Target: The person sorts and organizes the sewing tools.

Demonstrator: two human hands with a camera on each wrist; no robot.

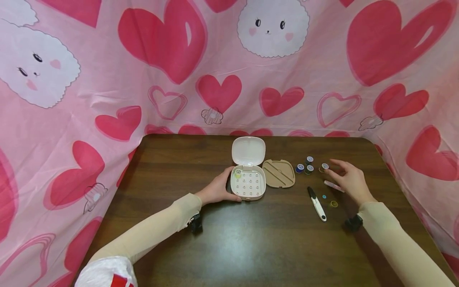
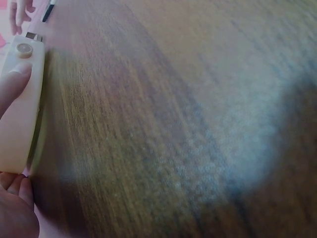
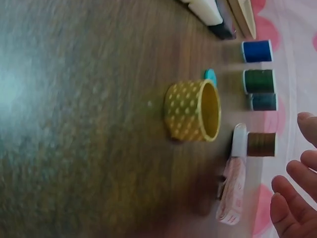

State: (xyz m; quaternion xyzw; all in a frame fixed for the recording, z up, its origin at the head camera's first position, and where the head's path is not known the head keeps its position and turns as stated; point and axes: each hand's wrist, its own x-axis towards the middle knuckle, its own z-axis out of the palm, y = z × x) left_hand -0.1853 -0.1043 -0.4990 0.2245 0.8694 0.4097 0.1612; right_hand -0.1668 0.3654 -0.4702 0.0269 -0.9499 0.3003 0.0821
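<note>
A small cream sewing box [image 1: 248, 198] stands with its lid [image 1: 248, 150] raised, a yellow-green thread spool [image 1: 238, 173] on a peg in its back left corner. My left hand [image 1: 218, 189] grips the box's left side, thumb on the front wall near the round clasp [image 2: 24, 50]. Over at the right, my right hand [image 1: 349, 181] hovers with fingers spread beside a brown thread spool [image 3: 261, 144]. In the right wrist view the fingers look apart from it. Below that hand lies a folded pink tape measure [image 3: 233, 191].
A beige divided tray [image 1: 279, 173] lies right of the box. Blue [image 3: 257, 51], green [image 3: 259, 81] and dark teal [image 3: 263, 101] spools stand together. Nearer are white-and-black thread snips [image 1: 317, 204], a teal button [image 1: 324, 196] and a gold thimble [image 3: 185, 110]. Heart-patterned cloth [image 1: 218, 93] hangs behind.
</note>
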